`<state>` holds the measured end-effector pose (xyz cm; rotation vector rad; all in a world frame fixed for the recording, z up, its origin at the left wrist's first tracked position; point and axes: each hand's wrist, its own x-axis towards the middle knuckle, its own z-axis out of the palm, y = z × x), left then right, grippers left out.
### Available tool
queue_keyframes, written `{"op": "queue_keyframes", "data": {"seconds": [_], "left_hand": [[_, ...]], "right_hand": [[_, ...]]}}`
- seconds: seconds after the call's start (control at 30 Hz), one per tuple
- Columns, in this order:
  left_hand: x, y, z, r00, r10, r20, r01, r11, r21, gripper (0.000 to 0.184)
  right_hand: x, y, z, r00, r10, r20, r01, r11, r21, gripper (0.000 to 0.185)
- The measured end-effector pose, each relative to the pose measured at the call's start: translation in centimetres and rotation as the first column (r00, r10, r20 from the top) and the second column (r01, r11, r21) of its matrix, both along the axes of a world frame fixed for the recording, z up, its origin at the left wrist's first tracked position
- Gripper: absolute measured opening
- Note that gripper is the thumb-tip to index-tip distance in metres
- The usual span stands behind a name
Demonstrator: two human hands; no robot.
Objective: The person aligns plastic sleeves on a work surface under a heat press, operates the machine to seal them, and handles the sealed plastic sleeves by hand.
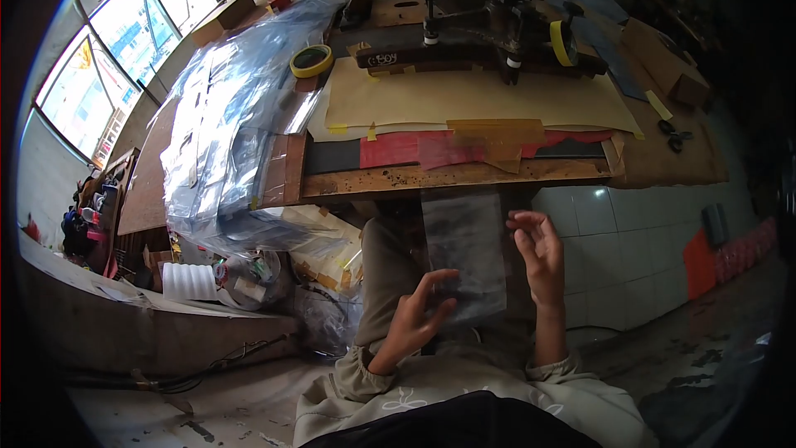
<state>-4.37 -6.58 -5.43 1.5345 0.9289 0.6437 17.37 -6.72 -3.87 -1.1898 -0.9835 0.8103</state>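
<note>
A clear plastic sheet or bag [467,241] hangs upright over my lap, its top close to the worktable's front edge. My left hand [414,322] is at its lower left, index finger and thumb apart and overlapping the plastic; the other fingers are partly hidden. To the right of the sheet, my right hand [541,261] is raised with fingers loosely bent and thumb apart, nothing visible in it. Above the sheet, red strip [398,148] and brown tape [497,141] cover part of the wooden table edge [348,187].
A black clamping frame [481,58] stands over tan cardboard [464,104]. One yellow tape roll [312,60] lies at left, another yellow roll [563,43] hangs at right. Clear plastic sheets [228,133] are heaped at left. Black-handled scissors [675,137] lie at right.
</note>
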Motion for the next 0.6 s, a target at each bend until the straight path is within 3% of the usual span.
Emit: {"op": "queue_keyframes", "data": {"seconds": [0.03,0.13,0.2,0.27,0.3,0.4,0.43,0.6], "left_hand": [[0.0,0.0,0.2,1.000,-0.004,0.012,0.004,1.000,0.016,0.040],[0.0,0.0,0.4,0.999,-0.001,0.053,-0.003,0.997,0.081,0.041],[0.1,0.0,0.0,0.996,0.016,0.085,-0.028,0.989,0.146,0.041],[0.0,0.0,-0.4,0.995,0.004,0.099,-0.019,0.988,0.150,0.048],[0.0,0.0,-0.6,0.994,-0.001,0.107,-0.015,0.988,0.152,0.051],[0.3,0.0,-1.1,0.990,0.063,0.130,-0.086,0.979,0.184,0.069],[0.3,-0.1,-1.1,0.988,0.075,0.135,-0.096,0.982,0.160,0.074],[0.3,0.1,-1.1,0.992,0.070,0.106,-0.082,0.990,0.111,0.087]], "right_hand": [[-0.1,0.6,0.4,0.999,0.025,-0.032,-0.025,1.000,0.003,0.022],[-0.6,1.5,0.3,0.992,-0.014,0.127,0.010,1.000,0.027,0.019],[-0.6,1.4,0.4,0.915,-0.054,0.400,0.010,0.994,0.111,0.029],[-0.9,0.4,1.5,0.756,-0.089,0.649,-0.010,0.989,0.148,0.035],[-0.4,0.1,0.9,0.738,-0.047,0.673,-0.065,0.988,0.141,0.051],[0.2,-1.3,0.4,0.758,0.133,0.639,-0.158,0.987,-0.019,0.061],[0.2,-1.5,0.2,0.771,0.115,0.626,-0.146,0.989,-0.002,0.063],[0.5,-1.5,-0.1,0.833,0.160,0.530,-0.130,0.987,-0.093,0.052]]}}
